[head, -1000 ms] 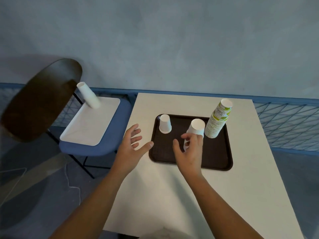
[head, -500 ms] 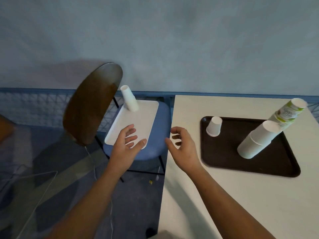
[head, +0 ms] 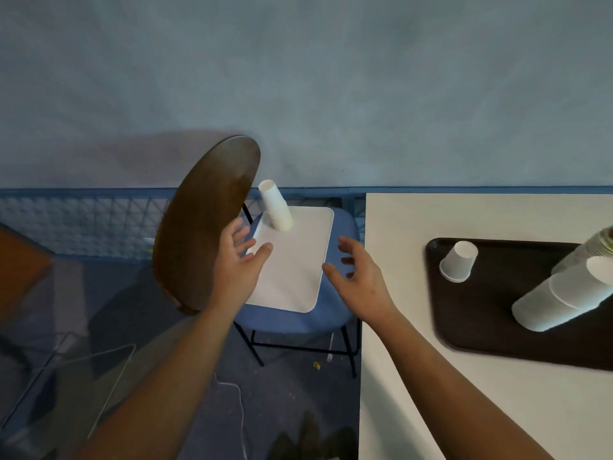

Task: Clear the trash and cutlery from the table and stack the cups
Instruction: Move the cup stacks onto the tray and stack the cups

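A white tray [head: 295,277] lies on the blue chair seat [head: 311,320], with a short stack of white cups [head: 276,210] standing upside down at its far end. My left hand [head: 237,263] hovers open over the tray's left edge. My right hand [head: 356,277] is open beside the tray's right edge, over the seat. On the table's dark brown tray [head: 481,327] stand a single upturned white cup [head: 459,265], a leaning white cup stack [head: 564,295] and a printed cup stack [head: 593,250] cut off at the right edge.
The chair's brown backrest [head: 205,224] stands just left of my left hand. The white table [head: 447,410] fills the right side. A blue mesh fence [head: 83,220] runs along the wall. A white cable [head: 238,403] lies on the floor.
My view has swung left from the brown tray to the chair. My right hand let go of the white cup stack on the brown tray; both hands have moved to the white tray.
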`<state>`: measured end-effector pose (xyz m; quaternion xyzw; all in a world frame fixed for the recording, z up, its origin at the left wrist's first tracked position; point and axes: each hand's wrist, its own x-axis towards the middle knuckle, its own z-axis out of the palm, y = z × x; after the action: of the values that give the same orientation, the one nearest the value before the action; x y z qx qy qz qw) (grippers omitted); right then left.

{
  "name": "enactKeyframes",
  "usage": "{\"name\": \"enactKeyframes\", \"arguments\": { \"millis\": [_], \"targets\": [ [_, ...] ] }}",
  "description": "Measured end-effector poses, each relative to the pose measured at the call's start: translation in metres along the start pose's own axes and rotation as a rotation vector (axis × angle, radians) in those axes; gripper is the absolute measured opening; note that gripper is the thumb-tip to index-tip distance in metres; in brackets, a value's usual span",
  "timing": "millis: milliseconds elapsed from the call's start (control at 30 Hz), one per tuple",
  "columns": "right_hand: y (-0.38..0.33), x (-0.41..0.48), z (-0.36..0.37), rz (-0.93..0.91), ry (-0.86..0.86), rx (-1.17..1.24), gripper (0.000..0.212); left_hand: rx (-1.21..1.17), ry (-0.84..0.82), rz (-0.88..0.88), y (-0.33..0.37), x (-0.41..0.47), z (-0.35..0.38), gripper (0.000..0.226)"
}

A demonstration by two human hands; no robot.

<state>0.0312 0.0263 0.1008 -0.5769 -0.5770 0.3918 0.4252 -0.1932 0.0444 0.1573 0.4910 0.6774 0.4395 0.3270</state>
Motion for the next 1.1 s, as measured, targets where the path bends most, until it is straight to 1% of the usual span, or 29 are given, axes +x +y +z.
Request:
{"name": "enactKeyframes", "arguments": {
  "millis": [167,300,400,600,667,733,867,1000,1100],
  "targets": [
    [-0.001,0.042,0.018,0.014,0.015,-0.049,0.063,-0.01,0.016,-0.006,0.0,0.073,0.007,0.086],
    [0.001,0.076,0.041,0.045,0.015,-0.115,0.066,0.104,-0.012,-0.021,-0.018,0.156,0.021,0.095],
    [0.002,0.104,0.063,0.1,0.042,-0.179,0.068,0.209,-0.101,-0.05,-0.032,0.216,0.037,0.101],
    [0.008,0.145,0.104,0.167,0.047,-0.244,0.069,0.514,-0.306,0.077,-0.053,0.296,0.063,0.101],
    [0.008,0.153,0.114,0.17,0.051,-0.255,0.069,0.593,-0.382,0.103,-0.061,0.309,0.067,0.096],
    [0.008,0.16,0.121,0.173,0.043,-0.266,0.069,0.609,-0.438,0.099,-0.069,0.316,0.069,0.088],
    [0.009,0.176,0.128,0.183,0.026,-0.296,0.07,0.578,-0.474,0.142,-0.081,0.318,0.068,0.067],
    [0.007,0.189,0.133,0.228,-0.013,-0.321,0.072,0.594,-0.561,0.154,-0.075,0.298,0.066,0.062],
    [0.01,0.191,0.138,0.247,-0.083,-0.354,0.076,0.557,-0.617,0.133,-0.073,0.274,0.068,0.067]
  ]
}}
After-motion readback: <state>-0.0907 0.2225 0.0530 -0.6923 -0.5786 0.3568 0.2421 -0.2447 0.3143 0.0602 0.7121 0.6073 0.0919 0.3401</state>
